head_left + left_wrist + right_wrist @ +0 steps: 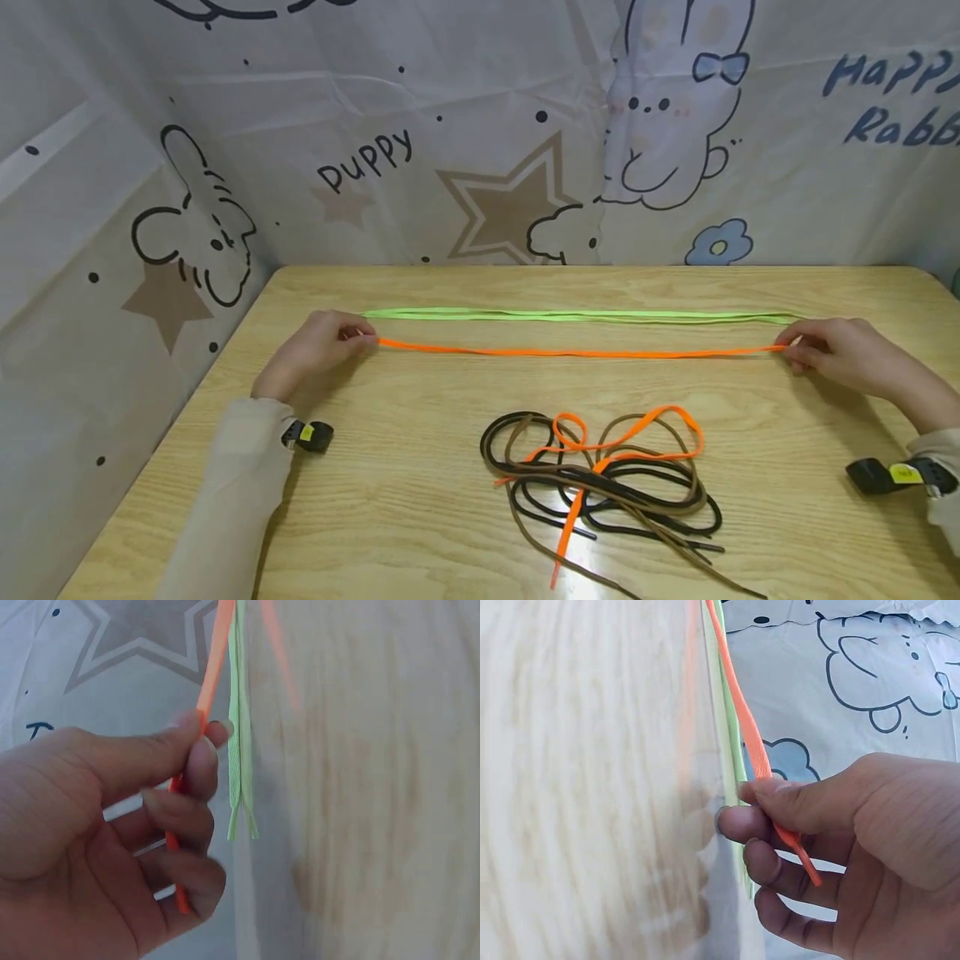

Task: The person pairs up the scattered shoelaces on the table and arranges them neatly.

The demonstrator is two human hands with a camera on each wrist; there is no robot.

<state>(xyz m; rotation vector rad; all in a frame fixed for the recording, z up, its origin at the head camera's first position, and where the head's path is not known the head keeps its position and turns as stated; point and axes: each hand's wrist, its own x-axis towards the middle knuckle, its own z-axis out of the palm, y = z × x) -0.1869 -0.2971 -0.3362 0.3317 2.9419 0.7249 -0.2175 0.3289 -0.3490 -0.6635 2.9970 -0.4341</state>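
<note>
An orange shoelace [577, 353] runs straight from side to side between both hands. My left hand [327, 346] pinches one end between thumb and forefinger, and in the left wrist view the tip of that orange lace [173, 840] hangs down across the curled fingers. My right hand [847, 354] pinches the other end, its narrow tip [807, 864] sticking out below the thumb. Just beyond it, a pair of light green shoelaces [570, 316] lies stretched out side by side on the table, roughly parallel to the orange one.
A loose pile of black laces [652, 493], brown laces [517, 518] and another orange lace [567, 529] lies nearer to me. The wooden table [375, 517] ends at the back against a printed cloth [315, 92]. Both wrists wear small black cameras.
</note>
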